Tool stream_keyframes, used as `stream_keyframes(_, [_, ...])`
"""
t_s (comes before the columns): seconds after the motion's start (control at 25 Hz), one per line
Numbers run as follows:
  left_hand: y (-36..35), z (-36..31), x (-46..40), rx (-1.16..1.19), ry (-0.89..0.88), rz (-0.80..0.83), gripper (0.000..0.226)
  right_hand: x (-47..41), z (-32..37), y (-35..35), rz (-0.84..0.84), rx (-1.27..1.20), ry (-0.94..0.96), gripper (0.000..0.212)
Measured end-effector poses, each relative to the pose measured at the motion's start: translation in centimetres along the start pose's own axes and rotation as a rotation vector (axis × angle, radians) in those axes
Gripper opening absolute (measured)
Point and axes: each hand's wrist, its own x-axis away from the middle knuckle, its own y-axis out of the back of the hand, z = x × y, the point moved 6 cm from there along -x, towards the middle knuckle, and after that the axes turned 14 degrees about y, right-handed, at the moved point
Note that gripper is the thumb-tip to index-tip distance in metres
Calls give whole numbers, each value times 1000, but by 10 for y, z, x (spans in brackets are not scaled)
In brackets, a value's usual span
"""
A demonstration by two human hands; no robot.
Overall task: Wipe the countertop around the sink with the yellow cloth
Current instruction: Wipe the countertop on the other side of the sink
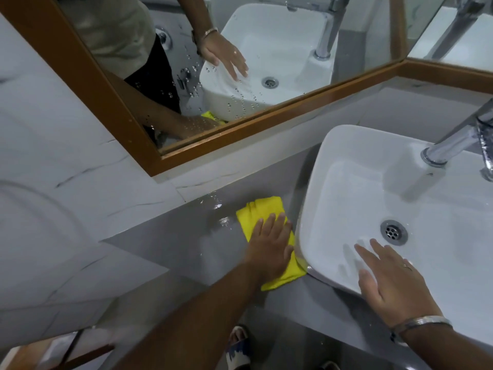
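The folded yellow cloth lies flat on the grey countertop, right beside the left wall of the white sink. My left hand presses down on the cloth with fingers spread, covering its middle. My right hand rests flat and open on the sink's front rim, fingers reaching into the basin near the drain. It wears a ring and a metal bangle. Water glistens on the counter just beyond the cloth.
A chrome tap rises at the sink's far right. A wood-framed mirror with water drops hangs on the marble-look wall behind the counter. A sandalled foot shows on the floor below the counter's front edge.
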Motion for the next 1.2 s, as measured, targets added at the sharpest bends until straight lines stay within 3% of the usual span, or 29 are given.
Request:
stream_keyframes(0.12, [12,-11,-45,-53,-316,27,62,1,0,-1,-13,6,5,63])
stream_keyframes(0.28, [17,-26,-103,-107,-376,24,62,0,-3,-2,-26,-8,25,63])
stream_keyframes(0.48, [24,44,-101,20,93,-97,68,-1,-2,-2,-65,-35,89,60])
stream_keyframes(0.72, [55,256,64,38,505,-151,68,-1,-9,-8,-10,-25,3,63])
stream_keyframes(0.84, [60,260,77,-10,720,-211,69,2,0,-1,-10,-36,-18,67])
stream_keyframes(0.96, [35,179,68,-14,560,-272,69,-1,7,4,-18,-34,9,72])
stream_keyframes(1.04, [3,92,82,-83,262,-156,70,-2,4,3,-10,-36,28,74])
stream_keyframes(1.12, [-14,53,94,-175,-18,-98,72,1,0,-1,-2,-38,28,74])
stream_keyframes(1.16, [-9,65,89,-187,8,-129,73,1,-1,-1,-4,-38,31,74])
stream_keyframes(1.2, [0,89,80,-163,169,-180,73,1,-3,0,-18,-38,29,73])
